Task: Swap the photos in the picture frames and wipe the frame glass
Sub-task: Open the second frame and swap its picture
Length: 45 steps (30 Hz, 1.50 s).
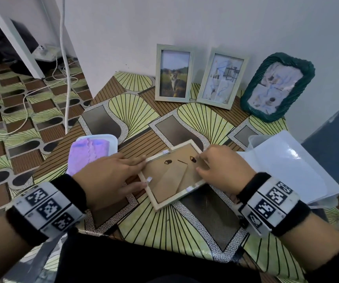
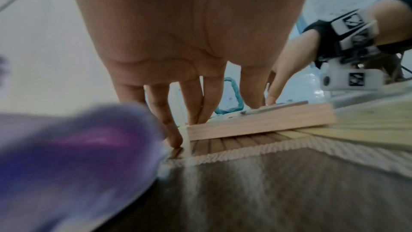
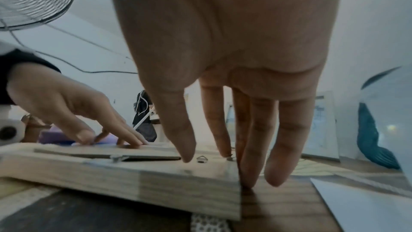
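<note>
No legible writing; frame [image 1: 174,176] face-down, left hand [image 1: 107,178], right hand [image 1: 225,170] on edges

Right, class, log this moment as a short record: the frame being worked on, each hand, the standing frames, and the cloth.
Frame worked on: wooden frame lying face down on the table, brown backing up
Left hand: fingers straight, resting on the frame's left edge
Right hand: fingertips on the backing near the right edge
Standing frames: cat photo frame, pale frame, green frame, all leaning on the wall
Cloth: purple cloth in a white tray, left of the frame
</note>
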Motion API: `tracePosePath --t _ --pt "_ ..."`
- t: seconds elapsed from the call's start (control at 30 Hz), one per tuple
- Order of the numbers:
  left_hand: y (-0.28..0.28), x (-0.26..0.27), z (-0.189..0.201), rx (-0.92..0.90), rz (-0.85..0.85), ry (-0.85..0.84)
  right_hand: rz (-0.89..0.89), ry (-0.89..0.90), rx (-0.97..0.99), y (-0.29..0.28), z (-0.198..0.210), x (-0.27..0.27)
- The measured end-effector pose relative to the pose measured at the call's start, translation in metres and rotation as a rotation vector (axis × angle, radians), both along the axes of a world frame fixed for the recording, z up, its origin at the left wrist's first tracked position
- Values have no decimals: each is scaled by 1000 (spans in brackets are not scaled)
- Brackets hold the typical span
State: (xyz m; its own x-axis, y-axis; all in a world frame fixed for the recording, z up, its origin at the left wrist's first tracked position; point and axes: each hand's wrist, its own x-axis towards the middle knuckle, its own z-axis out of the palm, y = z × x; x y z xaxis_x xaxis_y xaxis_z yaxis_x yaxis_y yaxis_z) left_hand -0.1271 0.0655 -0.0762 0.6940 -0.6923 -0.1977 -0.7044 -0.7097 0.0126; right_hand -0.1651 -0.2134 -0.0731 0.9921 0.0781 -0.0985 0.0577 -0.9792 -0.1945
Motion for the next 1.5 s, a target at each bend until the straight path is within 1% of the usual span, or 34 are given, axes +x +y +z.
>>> tracePosePath --t 0.13,0.2,0.37,0.47,0.57,0.7,0.87,1.0,1.23,1.37,1.43,1.5 --pt "-17 14 -4 -32 27 45 -108 -64 96 -5 -4 -23" --pt "-23 19 -2 -85 36 84 -143 -82 158 -7 -5 -31" --pt "-26 21 2 -208 91 129 -199 -83 283 -14 -7 -31" --pt "-28 20 3 -270 86 135 -211 -60 245 -14 -9 -22" --pt "-29 20 2 -264 81 156 -203 -30 178 -11 -8 -13" --pt "-32 24 2 -258 70 190 -216 -35 104 -7 -5 -7" --pt "-37 26 3 -240 112 199 -238 -39 112 -2 -5 -5" --pt "-41 28 5 -258 173 206 -249 3 143 -2 -2 0" --pt "-43 39 3 -384 302 332 -320 60 242 -8 0 7" --pt "-40 45 0 -496 377 423 -343 121 281 -11 5 12" --pt "-39 48 0 -513 401 435 -341 136 275 -10 6 14" --pt "-39 49 1 -502 391 426 -323 140 259 -10 7 15"
